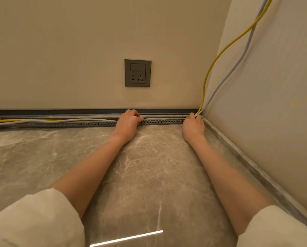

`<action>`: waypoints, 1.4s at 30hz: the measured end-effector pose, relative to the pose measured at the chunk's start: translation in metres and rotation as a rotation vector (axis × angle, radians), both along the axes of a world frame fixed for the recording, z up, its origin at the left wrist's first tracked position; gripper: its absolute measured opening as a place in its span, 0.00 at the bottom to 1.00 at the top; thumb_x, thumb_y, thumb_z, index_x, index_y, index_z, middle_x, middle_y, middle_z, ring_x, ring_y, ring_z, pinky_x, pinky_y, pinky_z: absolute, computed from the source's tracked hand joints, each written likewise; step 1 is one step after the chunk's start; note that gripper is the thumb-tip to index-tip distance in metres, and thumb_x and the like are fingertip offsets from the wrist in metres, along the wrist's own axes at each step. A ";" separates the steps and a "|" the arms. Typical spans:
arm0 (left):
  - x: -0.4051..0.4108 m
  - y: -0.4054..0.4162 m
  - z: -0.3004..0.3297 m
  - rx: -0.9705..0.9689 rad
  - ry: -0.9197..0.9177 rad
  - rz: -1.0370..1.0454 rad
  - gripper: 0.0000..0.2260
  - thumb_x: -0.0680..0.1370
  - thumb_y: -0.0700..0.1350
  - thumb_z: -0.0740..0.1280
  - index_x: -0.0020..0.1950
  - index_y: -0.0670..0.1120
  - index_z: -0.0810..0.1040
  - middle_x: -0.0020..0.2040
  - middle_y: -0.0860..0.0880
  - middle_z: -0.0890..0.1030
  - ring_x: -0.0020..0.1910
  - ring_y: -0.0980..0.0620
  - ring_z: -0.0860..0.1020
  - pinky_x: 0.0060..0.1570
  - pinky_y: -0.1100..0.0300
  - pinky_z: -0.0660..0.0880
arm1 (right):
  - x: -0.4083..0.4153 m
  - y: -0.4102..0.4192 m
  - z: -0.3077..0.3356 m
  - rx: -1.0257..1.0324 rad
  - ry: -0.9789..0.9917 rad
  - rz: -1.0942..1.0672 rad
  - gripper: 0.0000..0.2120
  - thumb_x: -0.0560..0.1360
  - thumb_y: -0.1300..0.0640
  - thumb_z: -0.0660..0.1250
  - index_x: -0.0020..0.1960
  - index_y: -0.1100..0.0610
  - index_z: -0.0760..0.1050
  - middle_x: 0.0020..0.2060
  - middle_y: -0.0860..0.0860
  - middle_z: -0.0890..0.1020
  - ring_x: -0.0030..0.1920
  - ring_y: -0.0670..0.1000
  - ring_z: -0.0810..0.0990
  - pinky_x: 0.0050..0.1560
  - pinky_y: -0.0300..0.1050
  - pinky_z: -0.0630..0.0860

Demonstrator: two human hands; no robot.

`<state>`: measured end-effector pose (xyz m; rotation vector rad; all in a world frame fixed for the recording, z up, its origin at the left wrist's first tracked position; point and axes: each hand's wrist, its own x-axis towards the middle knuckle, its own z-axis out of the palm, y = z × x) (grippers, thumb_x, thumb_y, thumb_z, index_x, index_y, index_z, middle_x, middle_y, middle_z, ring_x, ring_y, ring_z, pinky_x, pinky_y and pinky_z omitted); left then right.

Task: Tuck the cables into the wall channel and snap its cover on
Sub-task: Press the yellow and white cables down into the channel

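A grey slotted cable channel (88, 123) runs along the foot of the back wall, open, with no cover on it. A yellow cable (220, 54) and a grey cable (238, 61) hang down the right wall into the corner, then run left along the channel. Left of my hands they lie partly over its front edge. My left hand (128, 123) rests on the channel's middle, fingers curled over the cables. My right hand (193, 125) grips both cables at the corner end of the channel. No separate cover piece is visible.
A grey wall socket (137, 73) sits on the back wall above the channel. The floor (149, 175) is glossy marble tile. A dark skirting strip (60, 111) lines the back wall, and a lighter one (247, 157) lines the right wall.
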<state>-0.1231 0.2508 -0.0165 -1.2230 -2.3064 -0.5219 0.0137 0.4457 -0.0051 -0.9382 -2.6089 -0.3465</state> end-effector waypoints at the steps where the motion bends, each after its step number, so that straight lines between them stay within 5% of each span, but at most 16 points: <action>1: 0.000 0.000 0.000 -0.001 -0.002 0.000 0.17 0.76 0.35 0.65 0.63 0.46 0.78 0.57 0.44 0.78 0.57 0.44 0.73 0.53 0.51 0.73 | 0.000 -0.001 0.001 0.009 -0.014 -0.011 0.17 0.78 0.64 0.54 0.65 0.67 0.69 0.60 0.61 0.72 0.60 0.63 0.71 0.60 0.54 0.70; 7: 0.000 0.000 0.002 -0.020 -0.057 -0.008 0.18 0.76 0.34 0.63 0.64 0.45 0.77 0.58 0.44 0.77 0.59 0.43 0.71 0.56 0.48 0.73 | 0.000 0.000 0.003 0.006 -0.059 -0.031 0.18 0.78 0.61 0.54 0.66 0.65 0.68 0.62 0.59 0.71 0.62 0.63 0.70 0.63 0.54 0.68; 18: 0.003 -0.002 0.004 -0.021 -0.076 -0.005 0.17 0.76 0.36 0.63 0.64 0.46 0.76 0.59 0.44 0.76 0.59 0.44 0.71 0.56 0.49 0.72 | 0.009 0.012 -0.004 -0.194 0.143 0.023 0.22 0.76 0.53 0.59 0.66 0.62 0.65 0.66 0.60 0.67 0.66 0.62 0.66 0.65 0.56 0.67; 26: 0.003 -0.002 0.004 -0.011 -0.077 -0.001 0.18 0.75 0.35 0.64 0.63 0.46 0.77 0.58 0.44 0.76 0.58 0.44 0.71 0.55 0.50 0.72 | 0.015 0.017 -0.003 -0.329 0.427 0.019 0.21 0.75 0.63 0.62 0.67 0.60 0.65 0.61 0.62 0.69 0.61 0.63 0.71 0.61 0.56 0.71; 34: 0.002 -0.001 0.003 -0.005 -0.086 0.007 0.18 0.74 0.35 0.65 0.63 0.46 0.77 0.57 0.45 0.76 0.58 0.44 0.71 0.55 0.50 0.73 | 0.018 0.028 -0.002 -0.187 0.030 -0.071 0.31 0.75 0.59 0.61 0.76 0.56 0.55 0.65 0.62 0.66 0.65 0.61 0.65 0.65 0.53 0.66; 42: 0.002 -0.004 0.003 0.018 -0.091 -0.003 0.19 0.74 0.34 0.64 0.63 0.47 0.77 0.57 0.44 0.76 0.57 0.44 0.70 0.55 0.50 0.72 | 0.018 0.016 0.001 -0.047 0.007 -0.230 0.23 0.74 0.54 0.61 0.68 0.56 0.67 0.62 0.60 0.71 0.61 0.60 0.68 0.60 0.51 0.65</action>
